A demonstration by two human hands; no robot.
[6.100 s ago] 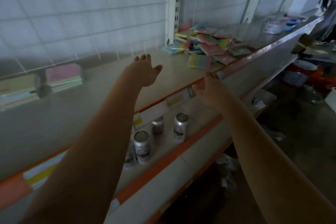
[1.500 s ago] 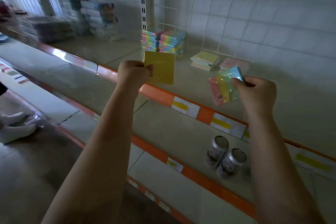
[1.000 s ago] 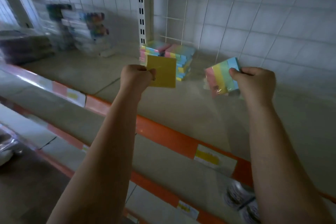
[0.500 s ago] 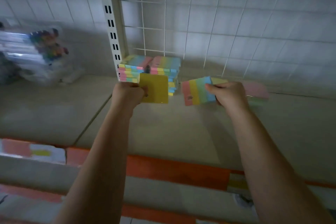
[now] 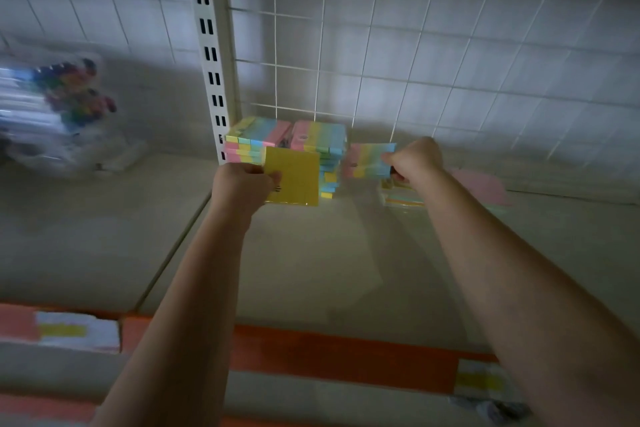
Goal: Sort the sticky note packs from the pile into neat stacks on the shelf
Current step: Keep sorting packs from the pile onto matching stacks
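**Both packs carried in to the stacks at the back of the shelf**

Since half a second ago both hands have pushed deeper over the shelf [image 5: 346,270], and the striped pack has gone from hanging out in front of the stacks to hovering right beside the right-hand striped stack. Six seconds ago the hands were bare and reaching toward the loose pile; now each one carries a pack.

Left hand [image 5: 242,184] grips a plain yellow pack [image 5: 294,177] by its left edge, fingers curled round it, holding it upright in front of the two striped stacks [image 5: 287,139] that stand against the slotted post [image 5: 211,80] and wire grid [image 5: 346,62]. Right hand [image 5: 414,159] pinches a striped pack [image 5: 367,161] by its right edge, raised off the shelf, above a low yellow stack [image 5: 398,192] partly hidden by the wrist. A pink stack [image 5: 481,184] lies just right of that one. Blurred bagged markers [image 5: 62,104] sit far left.

By colour, the striped pack belongs on a striped stack and the yellow one on the low yellow stack, so the hands look crossed relative to their targets. My guess is the striped pack goes down first, being nearest its place. The taller stacks lean unevenly, so a careless drop could nudge them askew.
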